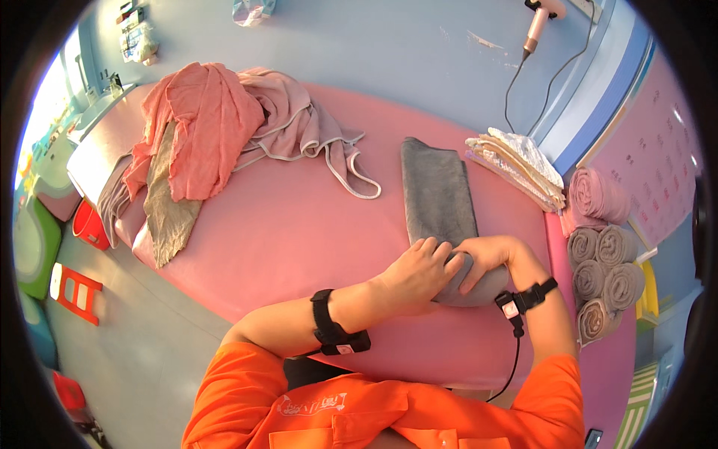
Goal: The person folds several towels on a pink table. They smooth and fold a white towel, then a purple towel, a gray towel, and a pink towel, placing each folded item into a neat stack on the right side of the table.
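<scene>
A grey towel (439,188) lies as a long folded strip on the pink padded table, its near end rolled or folded over under both hands. My left hand (420,275) rests on the towel's rolled part from the left, fingers bent over it. On the right side my right hand (485,258) grips the same part, thumb and fingers around the fold. Both wrists wear black straps with small devices. Loose coral cloth (205,129), a mauve towel with white edging (289,112) and a grey-beige cloth (168,219) lie heaped at the table's far left.
Folded light cloths (516,165) are stacked at the back right. Beside them stand a rolled pink towel (597,193) and several rolled grey-brown towels (608,275). A hair dryer (538,28) hangs on the wall. A red bucket (90,224) and an orange-and-white stool (77,293) are on the floor at left.
</scene>
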`<state>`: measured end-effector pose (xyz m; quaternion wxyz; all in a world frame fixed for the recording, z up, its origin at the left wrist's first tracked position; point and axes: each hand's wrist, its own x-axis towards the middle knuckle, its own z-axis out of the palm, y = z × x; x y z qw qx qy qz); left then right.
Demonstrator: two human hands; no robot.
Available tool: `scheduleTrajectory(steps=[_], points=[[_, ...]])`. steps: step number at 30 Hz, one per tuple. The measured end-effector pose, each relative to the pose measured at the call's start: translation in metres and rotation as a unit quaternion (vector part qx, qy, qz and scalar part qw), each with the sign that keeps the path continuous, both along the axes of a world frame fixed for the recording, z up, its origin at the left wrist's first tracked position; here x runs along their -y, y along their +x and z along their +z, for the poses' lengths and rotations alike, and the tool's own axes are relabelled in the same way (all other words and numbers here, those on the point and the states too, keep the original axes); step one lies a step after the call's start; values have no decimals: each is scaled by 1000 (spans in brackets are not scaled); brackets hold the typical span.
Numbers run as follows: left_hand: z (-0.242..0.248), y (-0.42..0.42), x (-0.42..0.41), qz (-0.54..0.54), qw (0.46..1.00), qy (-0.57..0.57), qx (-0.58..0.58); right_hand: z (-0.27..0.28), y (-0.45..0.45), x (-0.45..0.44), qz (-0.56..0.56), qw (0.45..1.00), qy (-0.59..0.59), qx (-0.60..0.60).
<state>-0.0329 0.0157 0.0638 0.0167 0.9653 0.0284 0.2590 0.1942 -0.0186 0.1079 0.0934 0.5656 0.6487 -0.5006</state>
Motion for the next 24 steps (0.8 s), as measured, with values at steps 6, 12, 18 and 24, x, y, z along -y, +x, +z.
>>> scheduleTrajectory(steps=[6, 12, 18, 24], points=[[9, 12, -31, 33, 956, -223, -188, -7, 10, 0, -136, 985, 56, -93], [11, 29, -78, -58, 806, -480, -342, 26, -68, 59, 117, 833, 422, 339], [6, 27, -55, -4, 813, -528, -243, 14, -10, 17, 75, 957, 240, 148], [13, 6, -54, 2, 978, -209, 14, -12, 41, -26, -197, 945, -84, -246]])
